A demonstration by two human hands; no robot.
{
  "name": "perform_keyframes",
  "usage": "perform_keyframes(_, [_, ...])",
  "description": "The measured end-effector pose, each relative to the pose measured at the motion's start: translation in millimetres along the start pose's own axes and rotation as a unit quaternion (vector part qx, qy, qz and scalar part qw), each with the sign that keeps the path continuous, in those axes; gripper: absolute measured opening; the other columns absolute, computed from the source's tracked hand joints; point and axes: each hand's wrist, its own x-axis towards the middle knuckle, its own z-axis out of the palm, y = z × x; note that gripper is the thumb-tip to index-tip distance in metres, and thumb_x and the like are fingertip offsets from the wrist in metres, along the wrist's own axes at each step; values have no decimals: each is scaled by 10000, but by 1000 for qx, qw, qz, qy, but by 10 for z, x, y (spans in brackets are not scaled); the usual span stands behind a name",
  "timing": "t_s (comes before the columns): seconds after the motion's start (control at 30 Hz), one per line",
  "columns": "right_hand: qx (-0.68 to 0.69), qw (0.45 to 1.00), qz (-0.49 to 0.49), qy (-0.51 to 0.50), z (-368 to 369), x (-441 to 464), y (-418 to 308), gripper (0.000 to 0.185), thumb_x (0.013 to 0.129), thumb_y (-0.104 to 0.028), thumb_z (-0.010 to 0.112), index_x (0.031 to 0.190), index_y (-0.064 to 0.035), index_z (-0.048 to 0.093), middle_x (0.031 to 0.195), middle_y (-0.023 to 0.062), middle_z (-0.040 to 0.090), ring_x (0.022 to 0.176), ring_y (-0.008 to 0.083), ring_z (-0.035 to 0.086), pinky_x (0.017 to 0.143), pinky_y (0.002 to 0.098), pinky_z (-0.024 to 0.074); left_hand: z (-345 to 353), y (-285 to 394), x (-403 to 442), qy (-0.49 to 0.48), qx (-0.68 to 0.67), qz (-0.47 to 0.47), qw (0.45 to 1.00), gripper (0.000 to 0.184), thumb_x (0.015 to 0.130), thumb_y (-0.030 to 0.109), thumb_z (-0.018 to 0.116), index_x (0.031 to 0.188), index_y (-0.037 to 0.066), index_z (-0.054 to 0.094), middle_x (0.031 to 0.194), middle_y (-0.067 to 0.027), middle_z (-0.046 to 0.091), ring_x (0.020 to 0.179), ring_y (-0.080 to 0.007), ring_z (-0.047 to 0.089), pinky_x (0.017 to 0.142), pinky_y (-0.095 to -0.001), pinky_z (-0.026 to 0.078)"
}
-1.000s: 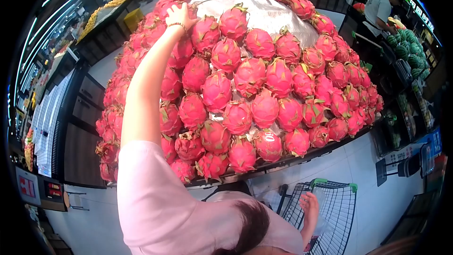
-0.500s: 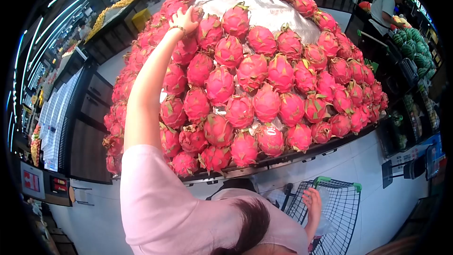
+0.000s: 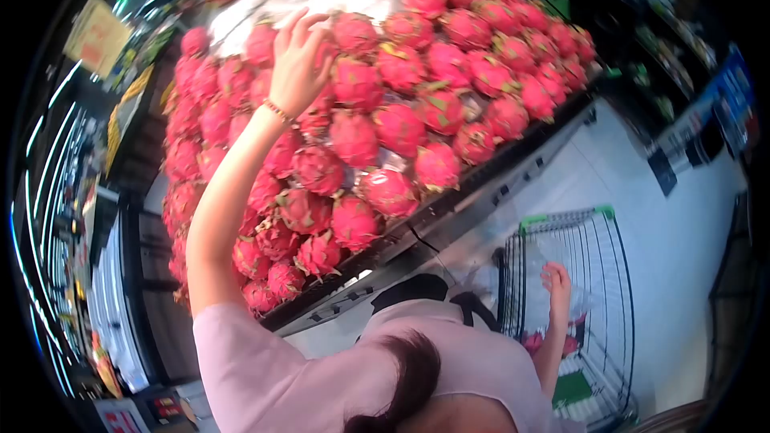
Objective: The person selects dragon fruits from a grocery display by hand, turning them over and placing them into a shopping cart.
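Observation:
My left hand (image 3: pixel 298 68), with a bracelet at the wrist, reaches over a heap of dragon fruits (image 3: pixel 354 138). Its fingers curl around one dragon fruit (image 3: pixel 326 51), which is partly hidden by the hand and blurred. Other dragon fruits touch it on all sides. Low on the right, my right hand (image 3: pixel 555 277) is raised above a wire shopping cart (image 3: pixel 618 273), its fingers loosely bent and apart, with nothing visible in them. Clear plastic (image 3: pixel 579 309) shows beside the right forearm, and reddish items (image 3: pixel 568 345) lie in the cart below it.
The heap rests on a dark-edged display stand (image 3: pixel 417 224). Silvery-white sheeting (image 3: pixel 269 4) covers its top. A yellow sign (image 3: pixel 98 36) hangs at the upper left. More produce shelves line both sides, and pale floor tiles (image 3: pixel 613 156) show at right.
The view has turned and tilted, so the heap has shifted left and slants. My left hand has come nearer, its spread fingers now curled around a dragon fruit. My right hand stays over the cart.

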Motion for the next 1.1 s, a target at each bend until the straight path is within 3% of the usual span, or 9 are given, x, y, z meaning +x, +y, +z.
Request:
perform_keyframes(0.17, [26, 994, -15, 106, -744, 228, 502, 253, 912, -261, 488, 1052, -73, 586, 973, 37, 629, 824, 134, 603, 677, 246, 438, 700, 1527, 557, -179, -167, 153, 957, 112, 706, -12, 505, 792, 55, 533, 1024, -78, 564, 1041, -301, 496, 878, -415, 366])
perform_keyframes(0.3, [19, 975, -13, 220, -1469, 48, 961, 257, 887, -224, 487, 1009, -32, 608, 899, 77, 642, 798, 149, 609, 709, 274, 462, 1305, 3006, 479, -404, -307, 196, 839, 339, 899, 114, 416, 1230, 86, 479, 1109, -123, 551, 1078, -311, 495, 946, -432, 350])
perform_keyframes(0.4, [-46, 951, 82, 295, -2003, -100, 1655, 279, 856, -228, 503, 1000, -19, 621, 910, 137, 648, 833, 235, 627, 763, 332, 472, 1913, 3893, 165, -487, -376, 184, 766, 423, 914, 236, 460, 1305, 78, 422, 1147, -183, 539, 1106, -331, 487, 978, -450, 331])
perform_keyframes(0.47, [-107, 938, 143, 296, -2269, -289, 1887, 254, 858, -179, 465, 999, -10, 592, 816, 109, 621, 795, 173, 602, 717, 295, 468, 2204, 4532, -147, -470, -421, 171, 757, 465, 882, 270, 516, 1263, 14, 443, 1150, -228, 528, 1115, -384, 467, 963, -436, 354])
perform_keyframes(0.63, [-104, 909, 244, 321, -2523, -513, 2796, 361, 783, -309, 555, 952, 3, 623, 885, 197, 646, 885, 327, 620, 801, 387, 466, 2488, 5943, -1072, -481, -419, 216, 739, 407, 829, 236, 565, 1189, 53, 514, 1233, -156, 495, 1265, -368, 312, 1057, -424, 253])
perform_keyframes(0.7, [-116, 912, 256, 299, -2584, -561, 3241, 387, 772, -294, 578, 1023, 1, 586, 973, 220, 615, 935, 350, 599, 832, 409, 464, 2605, 6256, -1458, -464, -401, 254, 748, 387, 824, 256, 551, 1165, 74, 527, 1175, -152, 543, 1153, -348, 466, 965, -426, 375])
perform_keyframes(0.8, [-139, 872, 377, 280, -2570, -544, 3576, 487, 748, -288, 627, 1119, 5, 513, 1126, 246, 528, 1012, 383, 554, 869, 424, 455, 2532, 6548, -1620, -675, -238, 224, 662, 377, 813, 258, 528, 1153, 95, 527, 1065, -142, 605, 923, -323, 607, 781, -433, 482])
perform_keyframes(0.9, [-203, 868, 396, 222, -2539, -543, 3729, 608, 716, -302, 675, 1185, 5, 441, 1224, 251, 435, 1088, 405, 495, 905, 435, 436, 2603, 6641, -1684, -643, -219, 284, 676, 392, 793, 246, 518, 1158, 103, 511, 956, -130, 642, 748, -315, 637, 641, -444, 500])
perform_keyframes(1.1, [-256, 886, 282, 264, -2509, -106, 3816, 546, 711, -294, 679, 1141, -26, 476, 1179, 186, 478, 1088, 372, 460, 936, 427, 396, 2919, 6807, -1760, -558, -342, 321, 684, 305, 765, 145, 534, 1065, 94, 547, 802, -110, 624, 752, -301, 602, 691, -411, 473])
